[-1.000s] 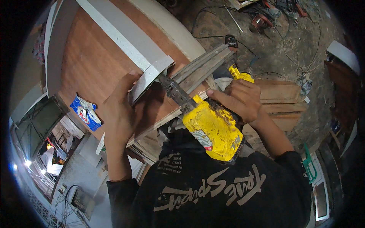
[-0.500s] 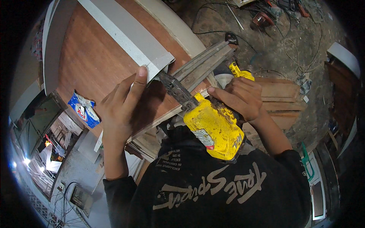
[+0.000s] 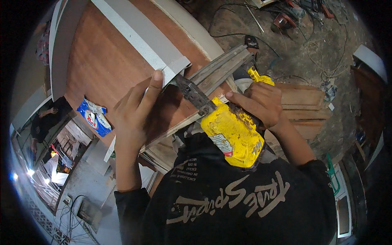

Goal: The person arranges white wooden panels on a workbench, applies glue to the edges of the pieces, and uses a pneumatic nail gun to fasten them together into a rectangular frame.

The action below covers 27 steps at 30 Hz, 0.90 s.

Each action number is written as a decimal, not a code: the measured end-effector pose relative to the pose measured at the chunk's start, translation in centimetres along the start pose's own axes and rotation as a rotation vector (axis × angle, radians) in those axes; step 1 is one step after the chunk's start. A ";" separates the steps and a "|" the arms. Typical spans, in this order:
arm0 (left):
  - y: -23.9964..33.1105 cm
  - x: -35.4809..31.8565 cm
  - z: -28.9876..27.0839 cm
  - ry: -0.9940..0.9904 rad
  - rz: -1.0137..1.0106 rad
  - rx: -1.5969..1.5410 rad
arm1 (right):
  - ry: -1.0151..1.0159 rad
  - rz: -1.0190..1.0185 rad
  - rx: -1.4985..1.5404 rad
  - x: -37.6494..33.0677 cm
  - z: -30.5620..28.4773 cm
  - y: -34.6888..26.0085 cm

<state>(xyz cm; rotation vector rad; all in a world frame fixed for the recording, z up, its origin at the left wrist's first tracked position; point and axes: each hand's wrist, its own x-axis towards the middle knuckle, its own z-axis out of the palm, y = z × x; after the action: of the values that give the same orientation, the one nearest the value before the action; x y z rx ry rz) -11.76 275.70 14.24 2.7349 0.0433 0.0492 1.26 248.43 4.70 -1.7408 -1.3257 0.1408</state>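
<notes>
My right hand (image 3: pixel 263 102) is wrapped round the handle of a yellow nail gun (image 3: pixel 234 134), its body scuffed and dirty. The gun's dark nose (image 3: pixel 192 94) reaches up to the end of a long grey-and-white board (image 3: pixel 151 38). At that end my left hand (image 3: pixel 136 106) grips the board's edge, thumb on top; its other fingers are partly hidden. Beneath the board lies a reddish-brown plywood panel (image 3: pixel 106 53) with a curved pale border.
A blue-and-white packet (image 3: pixel 94 117) lies on the panel near my left wrist. Wooden strips (image 3: pixel 220 67) stick out beyond the gun. Planks (image 3: pixel 302 100), cables and tools are on the floor to the right. A person in dark clothes (image 3: pixel 43 124) is at the far left.
A person in dark clothes has come into view at the far left. The whole view has shifted slightly; my hands keep their hold, with the gun's nose still at the board's end.
</notes>
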 end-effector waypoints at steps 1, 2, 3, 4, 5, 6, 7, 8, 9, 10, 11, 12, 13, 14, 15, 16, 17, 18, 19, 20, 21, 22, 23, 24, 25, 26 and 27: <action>0.0 0.0 -0.3 -0.005 -0.007 0.014 | -0.001 -0.007 -0.018 -0.1 0.3 0.1; 0.0 0.0 -0.1 0.010 0.013 0.002 | -0.003 -0.016 -0.036 -0.5 0.7 0.4; 0.1 0.1 0.5 0.028 0.030 -0.010 | -0.007 -0.029 -0.054 -0.8 0.7 0.7; -0.9 -0.3 -0.4 -0.015 0.042 0.094 | -0.114 -0.003 -0.159 -0.2 0.9 1.0; -2.4 -0.5 -1.1 -0.053 0.077 0.186 | -0.204 0.017 -0.252 -0.5 1.1 0.8; -1.3 -0.5 -1.0 -0.033 -0.004 0.064 | -0.279 0.064 -0.309 -1.1 1.0 0.7; -1.7 -1.1 -1.2 -0.096 0.029 0.066 | -0.365 0.139 -0.310 -1.7 1.0 1.4; -1.3 -1.0 -1.5 -0.116 -0.003 -0.012 | -0.448 0.361 -0.243 -1.8 0.9 1.7; -1.2 -1.0 -0.9 -0.068 0.031 -0.023 | -0.553 0.743 -0.182 -1.8 0.8 2.1; -1.2 -0.3 -0.2 -0.064 0.094 -0.046 | -0.610 1.016 -0.183 -2.1 0.7 2.2; -1.2 -0.1 0.5 -0.078 0.108 -0.015 | -0.614 1.072 -0.207 -2.6 0.2 2.8; -1.0 -0.7 0.8 -0.078 0.099 -0.010 | -0.626 1.143 -0.238 -3.0 -0.2 2.7; -0.2 -0.6 0.5 -0.077 0.084 0.001 | -0.609 1.126 -0.238 -2.8 -1.0 3.0; 0.3 -0.8 1.1 -0.082 0.080 -0.013 | -0.593 1.134 -0.248 -3.5 -1.3 3.2; 0.6 -0.7 1.4 0.008 0.123 0.039 | -0.578 1.144 -0.254 -3.9 -1.3 3.6; 0.6 -0.8 1.5 0.001 0.115 0.031 | -0.565 1.140 -0.297 -4.3 -1.2 3.7; 0.6 -0.9 1.6 -0.008 0.108 0.022 | -0.552 1.138 -0.338 -4.6 -1.0 3.9; 0.5 -1.1 1.4 -0.021 0.100 0.014 | -0.538 1.138 -0.375 -4.7 -0.7 4.1; 0.6 -1.3 1.4 -0.017 0.094 0.008 | -0.528 1.134 -0.417 -4.7 -0.4 4.0; 0.6 -1.6 1.2 -0.015 0.088 0.003 | -0.519 1.131 -0.456 -4.7 -0.1 3.5; 0.7 -2.0 1.1 -0.015 0.081 -0.002 | -0.511 1.128 -0.493 -4.8 0.2 3.2; 0.7 -1.9 1.2 -0.026 0.075 0.000 | -0.505 1.110 -0.460 -5.0 0.1 3.6; 0.8 -1.7 1.2 -0.040 0.068 0.003 | -0.502 1.093 -0.424 -5.7 -0.2 4.1; 0.9 -1.7 1.1 -0.057 0.061 0.006 | -0.499 1.078 -0.385 -6.1 -0.2 4.7; 1.0 -1.3 0.8 -0.046 0.058 -0.007 | -0.537 1.087 -0.400 -6.1 0.0 5.7; 1.2 -0.8 0.8 -0.036 0.067 -0.040 | -0.575 1.115 -0.430 -5.8 -0.4 5.5; 1.4 0.0 0.4 -0.031 0.078 -0.073 | -0.674 1.185 -0.395 -5.1 -0.6 5.5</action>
<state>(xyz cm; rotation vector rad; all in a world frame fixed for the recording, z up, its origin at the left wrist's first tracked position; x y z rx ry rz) -11.71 274.21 14.42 2.6631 -0.0722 0.0302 3.33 243.89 -0.93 -2.7697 -0.5449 1.2802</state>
